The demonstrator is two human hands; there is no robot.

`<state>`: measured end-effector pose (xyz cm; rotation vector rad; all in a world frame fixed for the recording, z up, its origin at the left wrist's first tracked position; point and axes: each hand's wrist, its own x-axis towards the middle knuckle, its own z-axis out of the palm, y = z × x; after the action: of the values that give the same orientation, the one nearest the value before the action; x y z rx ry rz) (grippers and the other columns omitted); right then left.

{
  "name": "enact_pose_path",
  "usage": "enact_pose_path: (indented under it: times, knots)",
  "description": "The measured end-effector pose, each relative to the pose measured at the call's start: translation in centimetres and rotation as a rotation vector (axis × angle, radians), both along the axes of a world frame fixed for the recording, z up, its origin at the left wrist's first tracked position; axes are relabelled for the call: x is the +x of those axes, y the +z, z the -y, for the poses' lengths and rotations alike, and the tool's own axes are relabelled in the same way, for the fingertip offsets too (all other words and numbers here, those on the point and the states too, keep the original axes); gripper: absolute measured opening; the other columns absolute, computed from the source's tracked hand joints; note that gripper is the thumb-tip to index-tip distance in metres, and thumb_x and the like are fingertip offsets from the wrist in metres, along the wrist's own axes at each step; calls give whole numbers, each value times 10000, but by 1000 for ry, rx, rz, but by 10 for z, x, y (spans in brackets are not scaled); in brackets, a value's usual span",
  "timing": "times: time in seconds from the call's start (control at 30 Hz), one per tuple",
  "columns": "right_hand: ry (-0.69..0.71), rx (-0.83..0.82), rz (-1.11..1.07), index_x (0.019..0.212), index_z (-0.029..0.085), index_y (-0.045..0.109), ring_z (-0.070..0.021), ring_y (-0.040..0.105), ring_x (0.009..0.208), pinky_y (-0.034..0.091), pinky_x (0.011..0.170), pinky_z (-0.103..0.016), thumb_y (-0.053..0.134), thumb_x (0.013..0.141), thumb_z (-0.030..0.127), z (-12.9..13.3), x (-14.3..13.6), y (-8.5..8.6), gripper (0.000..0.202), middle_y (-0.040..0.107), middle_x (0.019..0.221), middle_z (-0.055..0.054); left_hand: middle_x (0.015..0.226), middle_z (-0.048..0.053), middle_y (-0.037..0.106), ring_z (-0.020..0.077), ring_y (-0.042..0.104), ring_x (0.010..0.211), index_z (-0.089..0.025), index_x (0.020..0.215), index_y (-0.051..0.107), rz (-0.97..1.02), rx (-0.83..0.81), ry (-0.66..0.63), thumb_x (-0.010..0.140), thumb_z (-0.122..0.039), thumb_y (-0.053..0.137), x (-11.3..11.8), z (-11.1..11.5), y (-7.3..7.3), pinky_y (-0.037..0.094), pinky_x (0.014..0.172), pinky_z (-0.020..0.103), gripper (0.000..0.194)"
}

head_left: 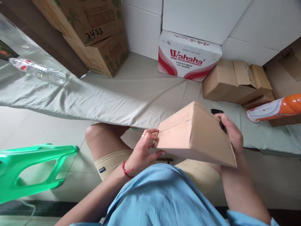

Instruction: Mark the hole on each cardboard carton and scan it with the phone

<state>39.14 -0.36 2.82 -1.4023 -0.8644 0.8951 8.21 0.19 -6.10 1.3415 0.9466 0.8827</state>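
A plain brown cardboard box [175,131] is held tilted above my lap, with a thin seam running across its upper face. My left hand [147,146], with a ring and a red string bracelet on the wrist, grips the box's left end, thumb below and fingers above. At the right end, my right hand [230,130] is wrapped round the box's far side; its fingers are partly hidden by the box edge. A small dark object or opening shows at that hand's fingers, too unclear to name.
Behind lies a cloth-covered surface [131,94] bearing a Wahaha carton [188,59], brown boxes [228,78], stacked cartons [110,56], a clear bottle [39,70], an orange-and-white bottle [275,108] and a black object [216,111]. A green stool [35,157] stands at the left.
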Motion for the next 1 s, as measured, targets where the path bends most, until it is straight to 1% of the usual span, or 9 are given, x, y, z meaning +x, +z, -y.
enact_pose_path:
  times: [0.13, 0.23, 0.33, 0.4, 0.6, 0.73, 0.83, 0.93, 1.0]
  knots:
    - [343, -33, -41, 941, 243, 793, -165, 634, 736, 528, 633, -289, 876, 826, 680, -64, -11, 25, 460, 751, 922, -37, 1416, 153, 570, 351, 618, 1341, -227, 1000, 672, -168, 81, 69, 815, -331, 910, 1, 3, -3, 691, 960, 476, 319]
    - [564, -86, -58, 977, 231, 800, -155, 622, 712, 515, 610, -275, 935, 754, 689, -110, -25, 23, 528, 765, 920, -33, 1498, 197, 572, 386, 603, 1384, -227, 1179, 704, -256, 130, -57, 880, -441, 866, -5, 2, -9, 662, 1050, 562, 402]
    - [642, -129, -110, 982, 230, 798, -156, 644, 739, 537, 624, -273, 948, 737, 697, -138, -34, 15, 548, 783, 957, -34, 1647, 270, 493, 454, 477, 1555, -190, 1409, 645, -339, 221, -172, 905, -504, 849, -12, 1, -14, 467, 1264, 677, 628]
    - [614, -102, -113, 1007, 233, 792, -150, 658, 763, 555, 650, -270, 952, 734, 701, -145, -35, 12, 564, 790, 1003, -34, 1720, 279, 425, 475, 400, 1621, -196, 1510, 589, -347, 284, -111, 870, -535, 892, -16, 3, -10, 392, 1311, 683, 784]
    - [537, -48, -29, 1089, 238, 763, -132, 669, 798, 581, 688, -248, 915, 735, 775, -135, -32, 13, 661, 771, 1095, -43, 1656, 110, 574, 464, 422, 1639, -352, 1535, 637, -134, 697, 348, 907, -521, 867, -8, 6, 56, 339, 1357, 668, 690]
    - [519, 62, 35, 1159, 278, 749, -182, 725, 1033, 638, 944, -311, 869, 804, 769, -126, -33, 9, 618, 744, 1188, -42, 1495, 104, 727, 353, 458, 1642, -195, 1358, 729, -368, 1142, 173, 1018, -346, 750, 21, -10, 108, 340, 1390, 567, 373]
    - [394, 142, 149, 1188, 290, 720, -206, 722, 1116, 640, 968, -343, 657, 967, 788, -125, -15, -5, 549, 733, 1223, -61, 1515, 134, 724, 329, 514, 1606, -110, 1358, 723, -573, 1184, -76, 1075, -290, 647, 40, -26, 126, 363, 1387, 510, 344]
    - [227, 3, 620, 1164, 234, 704, -212, 729, 955, 617, 841, -332, 486, 1072, 666, -126, 25, -23, 493, 756, 1071, -88, 1570, 163, 683, 357, 609, 1522, -103, 1404, 717, -670, 1082, -209, 1100, -419, 606, 46, -34, 129, 468, 1317, 532, 452]
    - [354, -265, 1122, 1255, 183, 714, -230, 740, 965, 588, 865, -337, 446, 1101, 477, -124, 51, -32, 427, 787, 1076, -121, 1600, 169, 657, 377, 595, 1534, -113, 1431, 710, -672, 1046, -243, 1070, -523, 651, 45, -33, 129, 478, 1309, 552, 550]
